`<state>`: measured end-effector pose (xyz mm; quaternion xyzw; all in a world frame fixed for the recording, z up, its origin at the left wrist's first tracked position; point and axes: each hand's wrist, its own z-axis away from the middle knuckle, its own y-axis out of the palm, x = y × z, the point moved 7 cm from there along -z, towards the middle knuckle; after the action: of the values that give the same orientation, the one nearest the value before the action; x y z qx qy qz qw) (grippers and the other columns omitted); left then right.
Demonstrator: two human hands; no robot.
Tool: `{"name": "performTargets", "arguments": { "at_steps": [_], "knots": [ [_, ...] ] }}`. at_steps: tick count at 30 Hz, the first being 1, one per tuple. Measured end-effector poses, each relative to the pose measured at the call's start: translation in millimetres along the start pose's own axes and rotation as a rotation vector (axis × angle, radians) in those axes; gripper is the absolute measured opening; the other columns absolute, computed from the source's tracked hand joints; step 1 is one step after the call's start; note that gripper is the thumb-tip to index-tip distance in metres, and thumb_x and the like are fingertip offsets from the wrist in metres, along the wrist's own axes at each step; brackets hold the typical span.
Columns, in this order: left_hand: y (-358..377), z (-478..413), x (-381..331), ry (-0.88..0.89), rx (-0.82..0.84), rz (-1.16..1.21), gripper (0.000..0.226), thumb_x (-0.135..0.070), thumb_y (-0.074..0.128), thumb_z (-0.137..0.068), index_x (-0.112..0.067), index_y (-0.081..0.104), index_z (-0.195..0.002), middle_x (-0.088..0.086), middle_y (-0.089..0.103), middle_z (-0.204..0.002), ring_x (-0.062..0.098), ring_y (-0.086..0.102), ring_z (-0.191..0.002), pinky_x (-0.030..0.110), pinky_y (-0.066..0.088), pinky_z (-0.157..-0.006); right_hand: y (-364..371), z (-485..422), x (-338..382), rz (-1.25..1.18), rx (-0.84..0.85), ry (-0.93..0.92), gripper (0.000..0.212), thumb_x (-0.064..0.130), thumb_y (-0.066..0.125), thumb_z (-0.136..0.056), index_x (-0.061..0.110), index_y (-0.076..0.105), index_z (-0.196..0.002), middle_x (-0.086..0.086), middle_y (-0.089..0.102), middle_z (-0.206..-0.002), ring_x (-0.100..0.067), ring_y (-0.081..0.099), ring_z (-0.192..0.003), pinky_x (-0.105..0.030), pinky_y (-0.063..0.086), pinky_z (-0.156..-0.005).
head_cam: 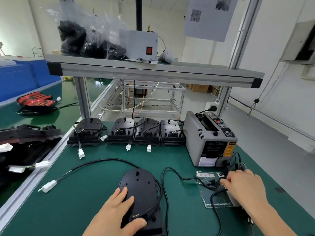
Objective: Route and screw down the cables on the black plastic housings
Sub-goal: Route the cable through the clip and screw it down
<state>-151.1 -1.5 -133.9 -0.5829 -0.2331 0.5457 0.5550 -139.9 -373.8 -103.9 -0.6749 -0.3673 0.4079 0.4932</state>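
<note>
A black plastic housing lies on the green mat in front of me. My left hand holds it, fingers flat on its top and thumb by the wire opening near its front end. A black cable loops from the housing to a white connector at the left. My right hand reaches into a small clear bag of black screws, fingertips pinching among them. A screwdriver tip shows under my right wrist; the rest of the tool is hidden.
Several black housings with cables and white plugs stand in a row at the back. A grey tape dispenser sits at the right. More housings lie on the conveyor at the left. A shelf spans overhead.
</note>
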Motion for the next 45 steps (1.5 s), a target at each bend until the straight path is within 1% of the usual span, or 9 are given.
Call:
{"name": "performTargets", "arguments": {
  "at_steps": [4, 9, 23, 26, 31, 34, 38, 41, 45],
  "knots": [
    [0.4, -1.4, 2.6, -0.017, -0.015, 0.0, 0.089, -0.082, 0.034, -0.076, -0.038, 0.014, -0.15, -0.021, -0.012, -0.155, -0.008, -0.02, -0.131, 0.024, 0.003, -0.116, 9.9, -2.2, 2.0, 0.013, 0.063, -0.015, 0.023, 0.052, 0.046, -0.09, 0.035, 0.062, -0.093, 0.014, 0.062, -0.096, -0.013, 0.05, -0.102, -0.028, 0.036, -0.078],
    [-1.3, -3.6, -0.4, 0.005, 0.005, -0.016, 0.148, -0.102, -0.01, -0.021, -0.036, 0.014, -0.151, -0.02, -0.015, -0.153, 0.001, -0.019, -0.139, 0.025, 0.0, -0.116, 12.7, -1.4, 3.2, 0.014, 0.007, -0.019, 0.022, 0.049, 0.047, -0.089, 0.035, 0.06, -0.1, 0.015, 0.063, -0.103, -0.012, 0.05, -0.106, -0.027, 0.038, -0.08],
    [-1.6, -6.3, 1.1, -0.023, 0.032, -0.046, 0.154, -0.101, -0.015, -0.016, -0.034, 0.012, -0.152, -0.012, -0.013, -0.158, 0.007, -0.017, -0.144, 0.027, -0.001, -0.118, 7.5, 0.2, 9.4, -0.018, -0.056, -0.052, 0.019, 0.04, 0.039, -0.092, 0.037, 0.056, -0.1, 0.015, 0.057, -0.099, -0.009, 0.049, -0.098, -0.023, 0.038, -0.076],
    [-2.4, -5.2, 0.1, -0.023, 0.033, -0.033, 0.154, -0.101, -0.015, -0.016, -0.033, 0.013, -0.152, -0.011, -0.012, -0.158, 0.008, -0.017, -0.144, 0.026, -0.001, -0.118, -0.1, 2.7, 9.2, -0.159, -0.097, -0.04, 0.011, 0.042, 0.044, -0.092, 0.035, 0.053, -0.09, 0.015, 0.052, -0.089, -0.006, 0.046, -0.089, -0.02, 0.041, -0.071],
    [-8.1, -1.5, -1.6, -0.013, -0.005, -0.018, 0.151, -0.102, -0.013, -0.016, -0.037, 0.016, -0.15, -0.019, -0.013, -0.155, 0.003, -0.017, -0.142, 0.025, 0.003, -0.118, -9.1, 9.5, 14.5, -0.761, -0.042, 0.048, 0.015, 0.031, 0.061, -0.087, 0.027, 0.055, -0.073, 0.011, 0.062, -0.07, -0.005, 0.057, -0.067, -0.024, 0.041, -0.059],
    [-12.7, 2.5, -1.3, 0.014, -0.06, 0.086, 0.118, -0.102, 0.007, -0.044, -0.044, 0.028, -0.145, -0.03, -0.004, -0.148, -0.006, -0.008, -0.14, 0.022, 0.009, -0.116, -8.3, 13.2, 29.9, -1.096, 0.111, 0.105, 0.012, 0.016, 0.063, -0.086, 0.015, 0.062, -0.075, 0.003, 0.067, -0.067, -0.013, 0.057, -0.061, -0.028, 0.045, -0.059],
    [-45.2, 5.3, -1.0, 0.043, -0.382, 0.131, 0.034, -0.055, 0.044, -0.092, -0.044, 0.059, -0.12, -0.032, 0.048, -0.13, -0.008, 0.039, -0.126, 0.006, 0.026, -0.095, -12.4, 35.1, 72.0, -1.524, 0.365, 0.141, 0.011, 0.004, 0.06, -0.089, 0.004, 0.063, -0.078, -0.006, 0.07, -0.066, -0.008, 0.056, -0.051, -0.021, 0.046, -0.048],
    [-62.8, -1.5, -17.7, 0.103, -0.533, 0.19, 0.015, -0.036, 0.056, -0.092, -0.037, 0.069, -0.1, -0.032, 0.057, -0.097, -0.005, 0.053, -0.101, 0.01, 0.036, -0.084, -20.1, 57.0, 111.8, -1.768, 0.555, 0.155, 0.008, 0.005, 0.061, -0.086, 0.005, 0.06, -0.078, -0.008, 0.066, -0.064, -0.01, 0.052, -0.047, -0.017, 0.041, -0.042],
    [-57.6, -19.8, -49.8, 0.176, -0.428, 0.499, 0.011, -0.028, 0.068, -0.084, -0.039, 0.069, -0.084, -0.025, 0.065, -0.084, -0.01, 0.057, -0.084, 0.007, 0.041, -0.076, -37.1, 78.7, 154.3, -1.999, 0.719, 0.117, 0.015, 0.019, 0.067, -0.065, 0.012, 0.054, -0.067, -0.002, 0.052, -0.059, -0.009, 0.036, -0.045, -0.016, 0.025, -0.038]
  ]
}}
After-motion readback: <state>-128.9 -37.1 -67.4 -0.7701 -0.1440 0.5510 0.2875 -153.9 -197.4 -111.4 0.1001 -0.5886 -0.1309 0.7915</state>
